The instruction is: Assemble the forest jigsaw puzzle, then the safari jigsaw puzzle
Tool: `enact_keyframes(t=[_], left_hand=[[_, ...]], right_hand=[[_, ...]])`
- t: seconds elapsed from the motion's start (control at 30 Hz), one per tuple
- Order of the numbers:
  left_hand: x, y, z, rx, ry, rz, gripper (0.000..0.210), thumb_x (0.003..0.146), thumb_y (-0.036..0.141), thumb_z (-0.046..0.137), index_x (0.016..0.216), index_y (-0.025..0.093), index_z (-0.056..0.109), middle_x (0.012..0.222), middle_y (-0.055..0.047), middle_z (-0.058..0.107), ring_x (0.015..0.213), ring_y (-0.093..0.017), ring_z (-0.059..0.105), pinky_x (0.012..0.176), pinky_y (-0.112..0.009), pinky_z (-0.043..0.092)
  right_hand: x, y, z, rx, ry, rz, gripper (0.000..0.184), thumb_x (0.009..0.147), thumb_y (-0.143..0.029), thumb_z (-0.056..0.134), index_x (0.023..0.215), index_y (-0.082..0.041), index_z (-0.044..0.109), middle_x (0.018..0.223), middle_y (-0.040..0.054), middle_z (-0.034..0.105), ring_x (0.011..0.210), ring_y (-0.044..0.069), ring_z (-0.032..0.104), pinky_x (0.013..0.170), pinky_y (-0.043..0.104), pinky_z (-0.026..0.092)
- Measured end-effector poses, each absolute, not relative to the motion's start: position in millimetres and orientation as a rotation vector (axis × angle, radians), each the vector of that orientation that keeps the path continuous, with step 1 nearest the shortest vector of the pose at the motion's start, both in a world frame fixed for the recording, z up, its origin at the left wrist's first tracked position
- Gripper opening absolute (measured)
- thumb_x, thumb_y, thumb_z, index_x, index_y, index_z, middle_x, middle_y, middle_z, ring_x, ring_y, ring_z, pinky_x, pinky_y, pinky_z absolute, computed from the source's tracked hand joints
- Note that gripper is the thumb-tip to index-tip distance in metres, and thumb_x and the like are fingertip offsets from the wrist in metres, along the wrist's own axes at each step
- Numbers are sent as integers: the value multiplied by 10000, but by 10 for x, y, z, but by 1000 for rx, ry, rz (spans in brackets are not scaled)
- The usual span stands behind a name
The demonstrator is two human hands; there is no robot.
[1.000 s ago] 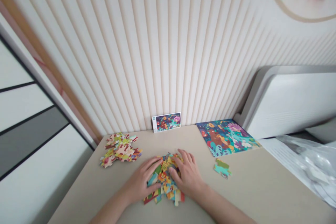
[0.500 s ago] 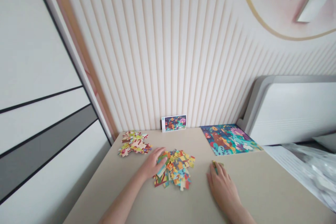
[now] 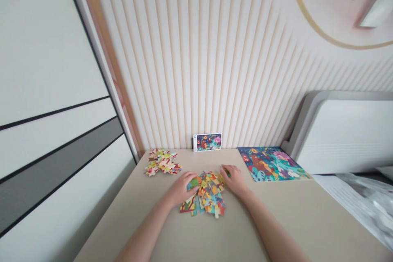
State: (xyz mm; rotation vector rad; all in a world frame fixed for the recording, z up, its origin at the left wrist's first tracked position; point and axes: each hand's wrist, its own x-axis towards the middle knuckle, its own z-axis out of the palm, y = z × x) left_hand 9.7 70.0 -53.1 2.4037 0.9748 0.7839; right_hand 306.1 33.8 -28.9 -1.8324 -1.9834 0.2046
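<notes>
A heap of colourful jigsaw puzzle pieces [image 3: 210, 196] lies in the middle of the table. At its left edge my left hand [image 3: 181, 189] curls its fingers and thumb round green and blue puzzle pieces [image 3: 192, 184]. My right hand [image 3: 236, 180] is at the upper right edge of the heap. Its fingers are closed on a small green and dark puzzle piece [image 3: 227, 172], partly covered by the hand.
A second pile of pink and yellow puzzle pieces [image 3: 162, 162] sits at the back left. A picture card [image 3: 207, 142] leans on the ribbed wall. An assembled puzzle [image 3: 273, 164] lies at the back right, beside a grey-white headboard [image 3: 346, 135] and clear plastic [image 3: 365, 196].
My right hand has moved left and away from me, from the bare table on the right to the heap's edge, carrying the piece. My left hand stays by the heap. The view has shifted slightly.
</notes>
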Motion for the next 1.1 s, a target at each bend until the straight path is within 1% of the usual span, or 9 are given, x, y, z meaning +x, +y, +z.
enact_keyframes(t=[0.07,0.17,0.37,0.47,0.57,0.73,0.87,0.97,1.1], left_hand=[[98,675,-491,2388,958,788,401,910,342,621,1297,240,626,1291,-103,636,1222,-258,585,1089,-419,454],[94,654,-451,2341,927,807,394,902,337,635,1285,246,637,1270,-101,644,1210,-266,589,1078,-426,456],[64,651,-432,2202,895,882,362,885,300,652,1244,256,662,1244,-76,659,1182,-252,603,1066,-400,455],[34,680,-451,2121,920,903,308,913,280,601,1210,249,675,1218,-70,671,1158,-242,612,1051,-394,461],[15,718,-485,2053,969,933,290,926,278,576,1194,236,678,1204,-70,677,1154,-236,613,1047,-390,460],[50,728,-520,1955,1001,975,298,917,284,579,1191,218,678,1208,-75,686,1132,-230,631,1020,-371,477],[78,696,-476,2041,980,936,267,937,301,548,1136,231,712,1171,-66,701,1132,-231,630,1046,-372,456],[62,682,-440,2059,917,874,301,980,348,483,1098,237,736,1157,-64,711,1133,-227,634,1049,-366,454],[39,682,-448,1941,913,813,321,966,414,517,1108,233,740,1113,-63,735,1028,-225,673,939,-338,514]], right_hand=[[2993,235,-324,-1745,-2061,233,521,991,-544,441,1379,-240,612,1443,133,571,1373,295,463,1161,501,286],[2972,100,-339,-1608,-2165,372,574,930,-577,549,1386,-230,593,1510,135,506,1445,311,376,1204,541,186],[3257,55,-164,-1509,-2147,688,323,846,-483,677,990,-194,673,1421,135,577,1271,286,558,1081,444,424],[3446,36,-100,-1517,-2175,774,279,842,-469,680,922,-202,678,1423,118,581,1262,289,574,1061,414,449],[3569,31,-117,-1564,-2196,696,276,867,-443,645,1013,-216,703,1405,104,596,1255,272,586,1063,396,451],[3409,40,-191,-1655,-2146,383,494,949,-496,535,1346,-219,631,1450,145,554,1353,290,500,1151,464,358],[3051,-31,-168,-1420,-2333,579,662,920,-595,575,1486,-256,511,1581,143,411,1465,320,360,1205,518,264],[2917,-82,-116,-1400,-2380,684,718,865,-634,640,1481,-288,516,1622,121,347,1512,336,262,1229,565,156],[3073,-106,-31,-1433,-2312,900,719,825,-589,704,1459,-292,541,1631,108,331,1500,315,299,1222,496,238]])
